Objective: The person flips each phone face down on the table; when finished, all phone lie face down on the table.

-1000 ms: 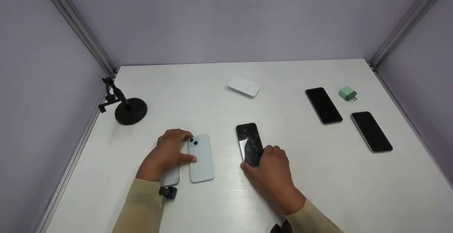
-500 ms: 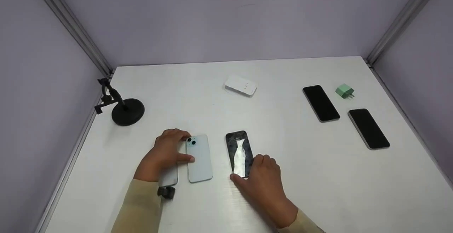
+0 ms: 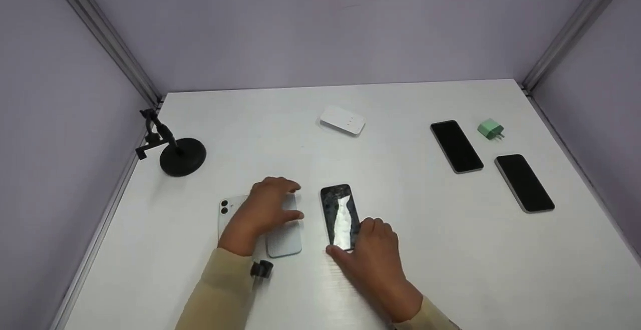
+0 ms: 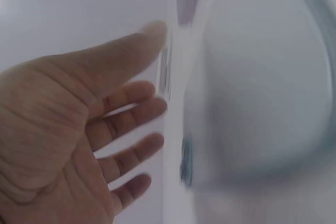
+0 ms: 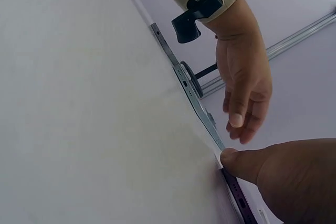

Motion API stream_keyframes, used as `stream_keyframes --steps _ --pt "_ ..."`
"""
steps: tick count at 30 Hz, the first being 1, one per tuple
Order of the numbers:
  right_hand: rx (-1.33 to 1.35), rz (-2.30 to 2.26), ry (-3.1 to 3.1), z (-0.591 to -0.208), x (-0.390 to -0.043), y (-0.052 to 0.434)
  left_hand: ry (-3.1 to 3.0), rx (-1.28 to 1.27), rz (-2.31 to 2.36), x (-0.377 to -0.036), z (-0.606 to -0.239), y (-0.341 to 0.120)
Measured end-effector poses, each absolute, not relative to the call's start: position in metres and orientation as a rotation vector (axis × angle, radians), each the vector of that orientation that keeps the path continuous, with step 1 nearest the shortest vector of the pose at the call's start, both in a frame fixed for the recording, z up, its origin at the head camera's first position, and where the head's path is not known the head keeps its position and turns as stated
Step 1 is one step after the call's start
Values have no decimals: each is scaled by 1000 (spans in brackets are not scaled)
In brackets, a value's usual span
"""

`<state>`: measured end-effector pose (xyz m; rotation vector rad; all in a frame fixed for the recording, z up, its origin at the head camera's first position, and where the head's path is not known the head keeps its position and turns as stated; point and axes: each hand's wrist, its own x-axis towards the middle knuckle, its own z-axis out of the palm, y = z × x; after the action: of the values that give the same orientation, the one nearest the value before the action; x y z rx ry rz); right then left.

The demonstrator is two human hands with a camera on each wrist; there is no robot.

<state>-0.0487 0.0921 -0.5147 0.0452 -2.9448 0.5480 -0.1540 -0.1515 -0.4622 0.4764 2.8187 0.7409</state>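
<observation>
We see the left hand (image 3: pixel 263 212) with its fingers (image 3: pixel 290 186) loosely spread and released, hovering over the upper part of a pale blue phone (image 3: pixel 285 240) that lies back-up on the white worktop (image 3: pixel 400 250). Just beside it on the left lies a white phone (image 3: pixel 226 212), camera side up. The right hand (image 3: pixel 373 260) grasps the near end of a dark phone (image 3: pixel 339 215) lying screen-up right of the blue one, its fingers (image 3: pixel 368 225) curled over the near edge and the thumb (image 5: pixel 247 161) pressed against that end. Farther off rest a white box (image 3: pixel 342 119), two more black phones (image 3: pixel 456 146) (image 3: pixel 524 183), a green charger (image 3: pixel 490 129) and a black stand (image 3: pixel 175 152).
</observation>
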Motion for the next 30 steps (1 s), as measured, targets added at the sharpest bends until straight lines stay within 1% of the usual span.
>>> stream_keyframes --steps 3,6,10,17,23,30 --pt "32 591 -2926 -516 -49 93 2748 597 819 -162 -468 -134" --pt "35 633 -2909 -518 -48 92 2722 650 821 -169 -478 -124" --pt "47 630 -2922 -518 -48 92 2717 671 770 -173 -487 -120" --pt "47 673 -2925 -517 -49 95 2718 743 759 -175 -490 -113" --pt "-9 811 -2945 -517 -48 97 2740 735 741 -175 -491 -110" --pt "-98 1111 -2888 -512 -48 97 2745 760 760 -175 -491 -114"
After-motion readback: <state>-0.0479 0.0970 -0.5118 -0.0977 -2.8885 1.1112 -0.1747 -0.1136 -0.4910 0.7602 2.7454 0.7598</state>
